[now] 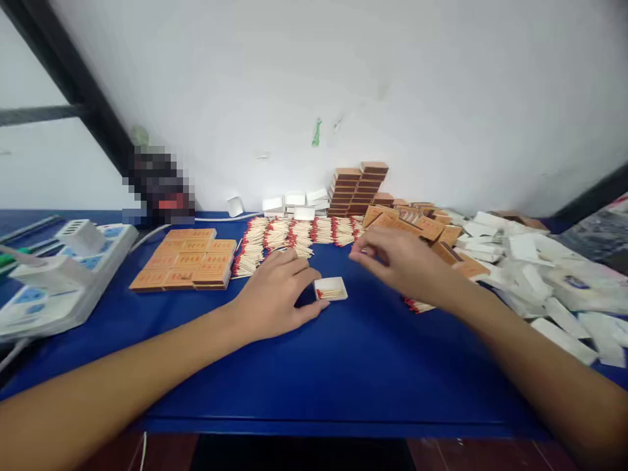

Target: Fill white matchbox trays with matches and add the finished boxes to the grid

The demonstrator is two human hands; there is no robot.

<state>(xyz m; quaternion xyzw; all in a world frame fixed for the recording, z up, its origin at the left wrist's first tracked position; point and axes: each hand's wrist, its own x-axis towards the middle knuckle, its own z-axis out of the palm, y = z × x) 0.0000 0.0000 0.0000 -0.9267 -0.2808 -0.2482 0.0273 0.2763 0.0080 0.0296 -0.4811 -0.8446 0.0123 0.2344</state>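
My left hand rests on the blue table, thumb and fingers pinching the left side of a small white matchbox tray with a few red-tipped matches in it. My right hand hovers farther right, fingers curled together over the near end of the row of red-tipped match bundles; whether it holds matches is hidden. Orange matchbox sleeves lie just behind that hand.
Flat rows of orange matchboxes lie at left. A stack of brown boxes and white trays stand by the wall. A heap of white trays fills the right. A white and blue device sits far left.
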